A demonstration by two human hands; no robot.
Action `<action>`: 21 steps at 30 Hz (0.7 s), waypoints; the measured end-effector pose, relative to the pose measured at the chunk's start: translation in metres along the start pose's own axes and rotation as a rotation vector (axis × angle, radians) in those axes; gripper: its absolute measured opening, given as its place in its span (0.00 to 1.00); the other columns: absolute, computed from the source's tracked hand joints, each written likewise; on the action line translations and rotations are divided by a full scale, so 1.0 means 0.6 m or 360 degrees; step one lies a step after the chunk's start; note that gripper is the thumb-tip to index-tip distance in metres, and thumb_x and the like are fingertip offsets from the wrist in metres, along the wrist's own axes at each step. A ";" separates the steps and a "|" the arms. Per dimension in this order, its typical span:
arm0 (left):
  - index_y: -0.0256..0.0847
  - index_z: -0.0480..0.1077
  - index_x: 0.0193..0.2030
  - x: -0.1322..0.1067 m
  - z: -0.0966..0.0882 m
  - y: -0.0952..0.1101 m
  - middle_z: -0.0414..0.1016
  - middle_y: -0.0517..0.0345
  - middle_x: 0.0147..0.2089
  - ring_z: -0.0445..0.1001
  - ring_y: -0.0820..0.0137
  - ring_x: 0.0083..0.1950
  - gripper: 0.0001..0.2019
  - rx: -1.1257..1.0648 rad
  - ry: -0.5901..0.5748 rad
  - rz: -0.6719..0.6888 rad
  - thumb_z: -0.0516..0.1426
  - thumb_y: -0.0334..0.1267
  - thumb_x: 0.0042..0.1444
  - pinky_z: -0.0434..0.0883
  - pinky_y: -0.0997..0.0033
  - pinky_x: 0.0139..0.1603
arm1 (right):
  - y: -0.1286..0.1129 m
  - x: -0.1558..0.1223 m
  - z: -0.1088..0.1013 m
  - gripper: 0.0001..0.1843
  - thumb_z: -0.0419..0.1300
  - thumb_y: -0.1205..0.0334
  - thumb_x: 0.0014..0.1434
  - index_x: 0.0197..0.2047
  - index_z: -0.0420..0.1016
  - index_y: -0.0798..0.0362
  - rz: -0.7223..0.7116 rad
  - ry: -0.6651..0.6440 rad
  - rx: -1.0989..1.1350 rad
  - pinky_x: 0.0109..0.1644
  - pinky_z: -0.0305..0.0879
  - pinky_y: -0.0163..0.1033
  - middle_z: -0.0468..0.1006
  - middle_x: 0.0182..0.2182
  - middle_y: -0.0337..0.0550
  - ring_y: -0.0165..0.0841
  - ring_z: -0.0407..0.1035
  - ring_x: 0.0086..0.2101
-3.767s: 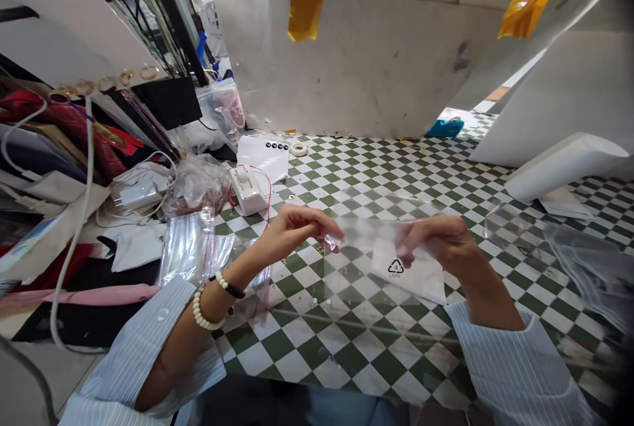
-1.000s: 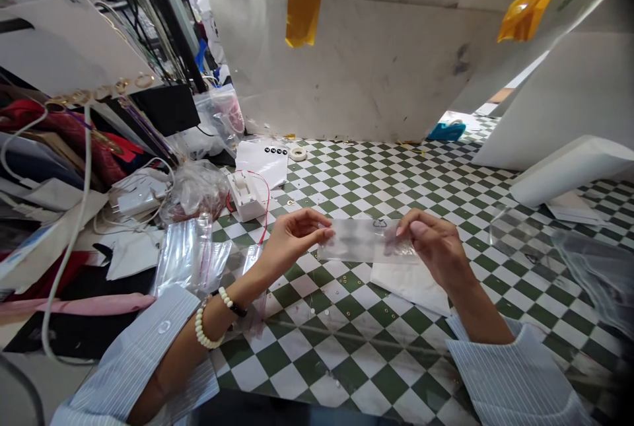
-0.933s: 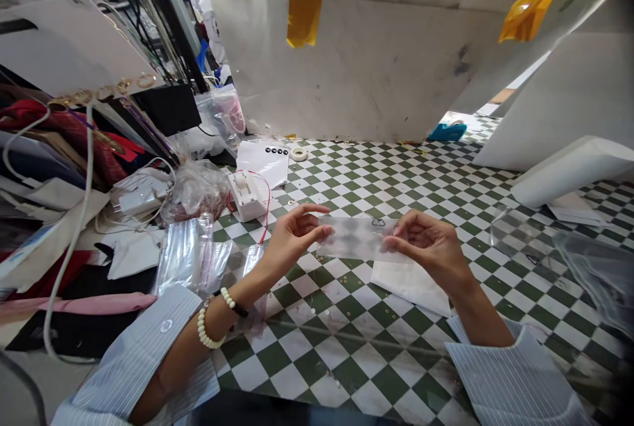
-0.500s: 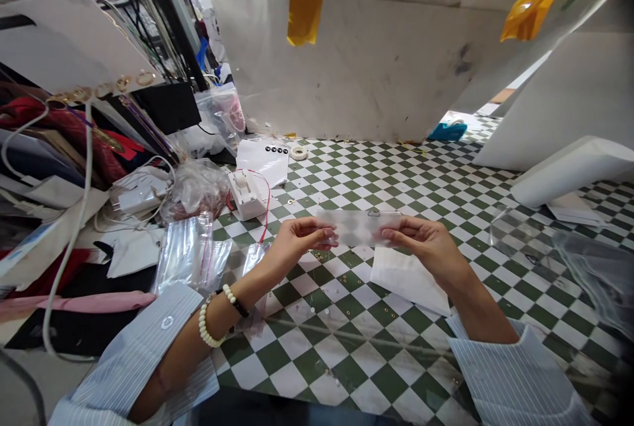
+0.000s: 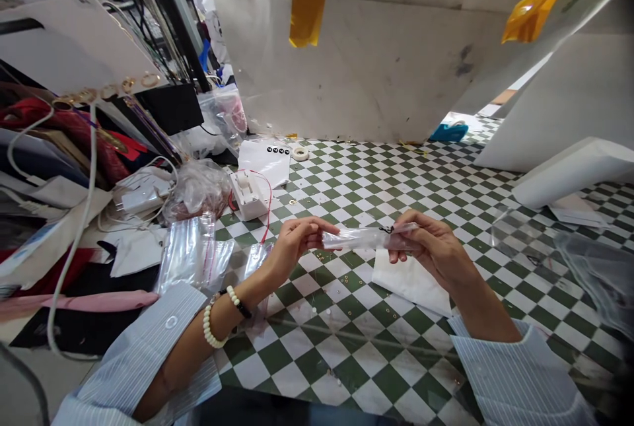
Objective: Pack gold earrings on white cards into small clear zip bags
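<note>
A narrow clear plastic bag (image 5: 364, 238) is stretched between my hands above the checkered tabletop. My right hand (image 5: 433, 241) pinches its right end between thumb and fingers. A small dark item (image 5: 386, 230), perhaps a bit of chain, shows at the bag's upper edge by the right thumb. At the left end, my left hand (image 5: 300, 241) has its fingertips closed on the plastic, index finger stretched along the top. A white paper sheet (image 5: 403, 281) lies beneath the right hand. Several tiny gold rings (image 5: 351, 281) are scattered on the table below the bag.
Left of my hands are a white tape dispenser (image 5: 247, 195), flat clear bags (image 5: 185, 254) and a crumpled plastic bundle (image 5: 198, 188). A tape roll (image 5: 300, 153) sits farther back. A pale panel (image 5: 347, 69) stands behind the table; more clear bags (image 5: 594, 274) lie at right.
The bag has turned from facing me broadside to a narrower, tilted view. My right fingers have shifted their grip, and the left index finger has straightened along the bag's end.
</note>
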State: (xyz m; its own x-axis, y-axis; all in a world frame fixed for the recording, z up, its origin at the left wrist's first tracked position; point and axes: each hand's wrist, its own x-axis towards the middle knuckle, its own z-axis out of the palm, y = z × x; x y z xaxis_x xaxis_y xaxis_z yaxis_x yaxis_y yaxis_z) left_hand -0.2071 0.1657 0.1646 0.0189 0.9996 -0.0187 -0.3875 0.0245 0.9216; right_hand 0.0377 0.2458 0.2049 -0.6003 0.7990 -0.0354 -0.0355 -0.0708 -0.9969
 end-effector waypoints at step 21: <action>0.36 0.76 0.40 -0.004 0.020 -0.016 0.78 0.53 0.33 0.76 0.71 0.30 0.14 0.0534 -0.0122 0.0013 0.59 0.47 0.61 0.75 0.71 0.34 | 0.013 0.011 -0.060 0.35 0.75 0.42 0.43 0.51 0.78 0.52 0.0046 0.1222 -0.1094 0.54 0.74 0.56 0.77 0.53 0.59 0.56 0.72 0.53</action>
State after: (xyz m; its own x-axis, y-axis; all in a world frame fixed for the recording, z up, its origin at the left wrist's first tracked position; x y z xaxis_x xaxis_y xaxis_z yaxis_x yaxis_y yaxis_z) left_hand -0.1924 0.1631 0.1604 0.0913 0.9958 0.0065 -0.0632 -0.0007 0.9980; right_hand 0.0623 0.2718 0.1944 0.0873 0.9856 0.1447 0.5805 0.0677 -0.8115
